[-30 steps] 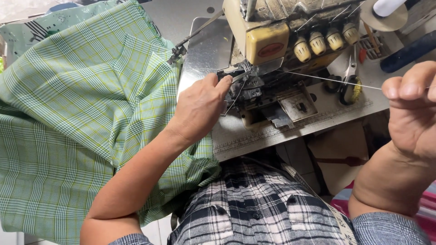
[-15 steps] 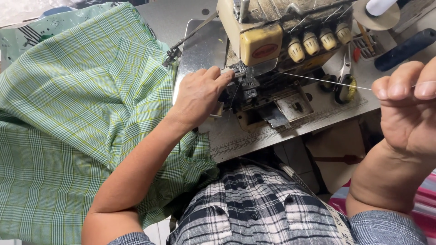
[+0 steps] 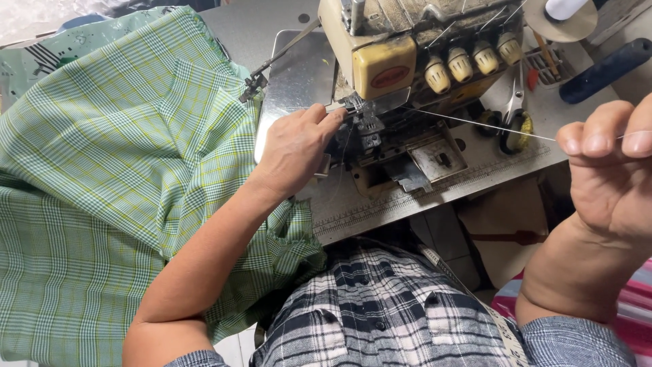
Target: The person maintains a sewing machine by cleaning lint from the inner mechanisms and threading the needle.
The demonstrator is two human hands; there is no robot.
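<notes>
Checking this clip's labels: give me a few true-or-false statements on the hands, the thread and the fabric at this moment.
1. The left hand touches the sewing machine's needle area. True.
2. The right hand pinches a taut thread. True.
3. The green plaid fabric lies right of the machine. False: it lies to the left.
4. The scissors are in the right hand. False: they lie on the table.

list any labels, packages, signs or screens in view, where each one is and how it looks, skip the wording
Badge label: on the cream front cover of the sewing machine, just beyond the left hand; an oval, red with a pale rim.
Ruler strip: printed along the front edge of the machine bed; long, thin, pale with dark tick marks.
No packages, signs or screens show.
</notes>
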